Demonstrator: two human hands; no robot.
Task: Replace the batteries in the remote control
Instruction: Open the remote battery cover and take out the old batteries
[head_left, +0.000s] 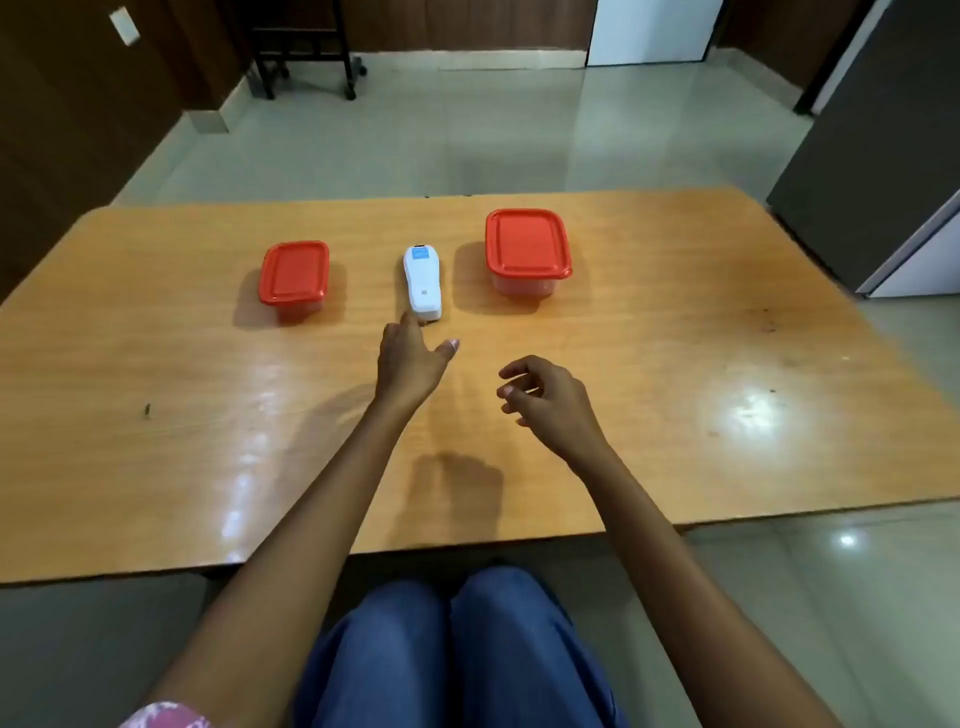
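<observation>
Remote (423, 280) reached for at frame center

Left hand (410, 358) is spread apart, fingertips touching its near end; right hand (545, 397) is held loosely curled, empty.

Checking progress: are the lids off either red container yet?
No, both the smaller container and larger container have red lids on.

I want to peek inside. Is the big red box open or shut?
Shut. The big box on the table has its red lid sitting flat over the whole rim.
</observation>
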